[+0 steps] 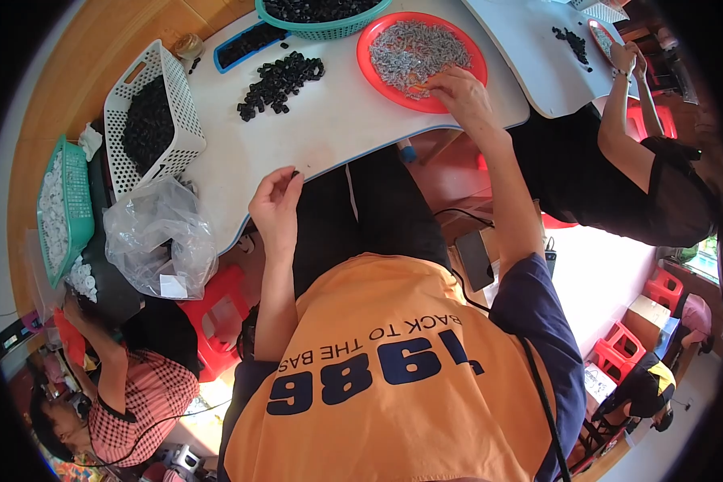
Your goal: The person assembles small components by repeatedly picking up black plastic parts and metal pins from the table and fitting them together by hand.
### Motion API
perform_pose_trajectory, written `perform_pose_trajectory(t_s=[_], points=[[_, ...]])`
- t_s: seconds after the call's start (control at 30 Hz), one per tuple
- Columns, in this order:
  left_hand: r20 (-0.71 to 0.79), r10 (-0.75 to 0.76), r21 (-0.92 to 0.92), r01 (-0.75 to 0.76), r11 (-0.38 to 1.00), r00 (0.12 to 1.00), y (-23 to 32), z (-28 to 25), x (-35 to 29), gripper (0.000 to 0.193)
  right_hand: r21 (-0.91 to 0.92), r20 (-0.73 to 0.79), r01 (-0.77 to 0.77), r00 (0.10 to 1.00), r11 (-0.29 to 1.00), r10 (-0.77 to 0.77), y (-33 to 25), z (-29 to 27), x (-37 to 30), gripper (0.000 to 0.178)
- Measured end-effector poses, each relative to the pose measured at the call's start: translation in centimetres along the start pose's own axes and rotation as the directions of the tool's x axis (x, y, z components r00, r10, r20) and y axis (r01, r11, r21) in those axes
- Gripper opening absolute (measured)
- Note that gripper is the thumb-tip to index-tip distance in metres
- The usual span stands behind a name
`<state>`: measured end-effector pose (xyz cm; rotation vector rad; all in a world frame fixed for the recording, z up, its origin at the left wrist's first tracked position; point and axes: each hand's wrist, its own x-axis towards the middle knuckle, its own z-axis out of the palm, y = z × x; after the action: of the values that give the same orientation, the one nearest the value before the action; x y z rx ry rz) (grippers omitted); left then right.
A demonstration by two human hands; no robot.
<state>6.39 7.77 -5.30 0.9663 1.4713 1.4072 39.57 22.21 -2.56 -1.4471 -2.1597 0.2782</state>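
Observation:
My left hand [275,207] is at the table's near edge, its thumb and fingertips pinched on a small black plastic piece [296,173]. My right hand [464,98] reaches over the near right rim of a round red tray [480,71]. Its fingers are closed at the small silvery metal parts [414,50] heaped in that tray. Whatever lies between those fingertips is too small to make out. Left of the tray, a loose pile of small black pieces [279,83] lies on the white table [329,120].
Black pieces also fill a white perforated basket [186,128], a blue tray [219,58] and a green basket [329,34]. A clear plastic bag [149,233] hangs by the left edge. Co-workers sit left and right; red stools [217,321] stand below.

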Motion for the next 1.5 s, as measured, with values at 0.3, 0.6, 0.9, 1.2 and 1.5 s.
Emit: perform_pose_trajectory(t_s=[0.3, 0.6, 0.9, 1.2, 1.5], points=[[-0.049, 0.009, 0.008, -0.009, 1.0, 0.999, -0.3, -2.2, -1.9, 0.016, -0.152, 0.002, 0.119, 0.993, 0.981, -0.12, 1.8, -0.5, 0.3, 0.018], [-0.016, 0.005, 0.023, -0.005, 1.0, 1.0, 0.7, -1.3, -2.2, 0.018, -0.035, 0.046, 0.104, 0.994, 0.994, -0.102, 0.8, -1.0, 1.0, 0.012], [-0.015, -0.01, -0.054, 0.01, 0.998, 1.0, 0.0, -2.2, -2.9, 0.017, -0.079, 0.079, 0.08, 0.994, 0.994, -0.074, 0.6, -0.2, 1.6, 0.013], [-0.003, -0.027, -0.047, 0.027, 0.999, 1.0, -0.3, -2.2, -3.1, 0.018, -0.171, 0.151, 0.267, 0.958, 0.948, -0.242, 0.6, 1.8, 3.2, 0.012], [-0.003, -0.04, -0.104, 0.04, 0.994, 0.999, 0.8, -1.9, -3.1, 0.02, -0.256, 0.134, 0.213, 0.974, 0.943, -0.184, -0.9, 0.8, 3.6, 0.01]])
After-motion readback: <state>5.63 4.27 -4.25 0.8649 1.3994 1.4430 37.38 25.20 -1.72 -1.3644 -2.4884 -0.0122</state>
